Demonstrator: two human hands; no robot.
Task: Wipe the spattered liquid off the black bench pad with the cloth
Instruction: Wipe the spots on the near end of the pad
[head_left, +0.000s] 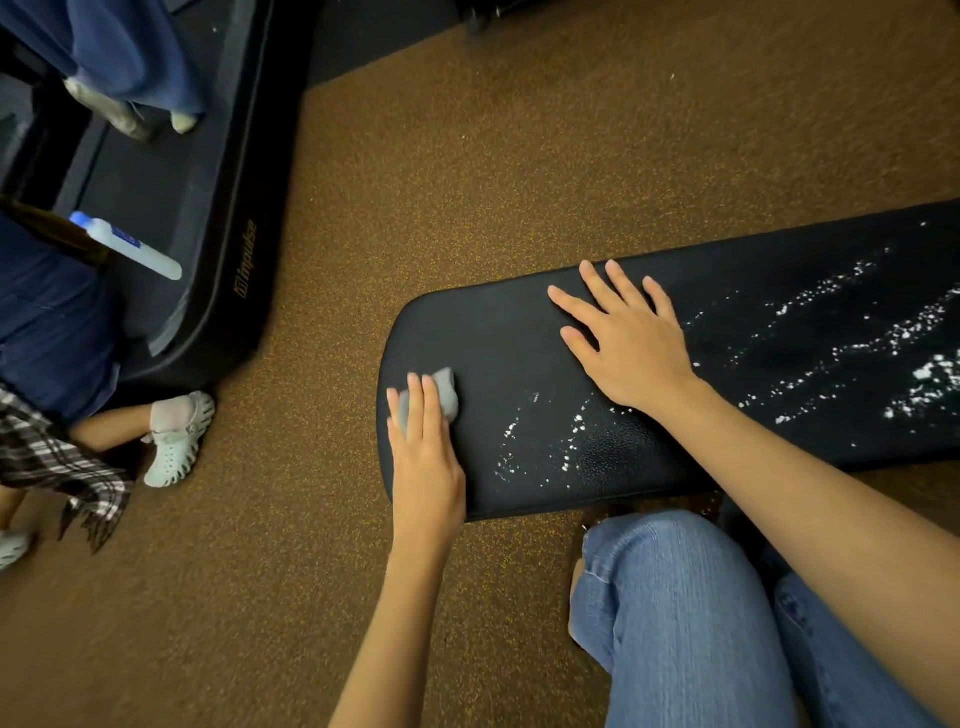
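Pressing a small grey cloth (447, 396) onto the rounded end of the black bench pad (483, 332), the left hand (426, 467) covers most of it with nearly straight fingers (415, 402), so only a wad shows past the fingertips; whether the thumb hooks the cloth I cannot tell. The right hand (623, 343) lies flat on the pad further along, fingers spread and relaxed, holding nothing and apparently steadying the bench.

By the look of things, the job is barely begun. The stretch of pad around and beyond the cloth, toward the rounded end, shows no white drops, though whether it was wiped or never wetted is not clear. Just beside the cloth, between the two hands, a patch of spattered liquid (540, 447) sits unwiped, with white flecks and a wet sheen near the front edge. Past the right wrist, long streaks of droplets (852, 353) run toward the far right edge of the view and are untouched. Most of the wet area therefore remains, and the nearest patch seems the natural next stroke; the right hand would have to lift for the rest.
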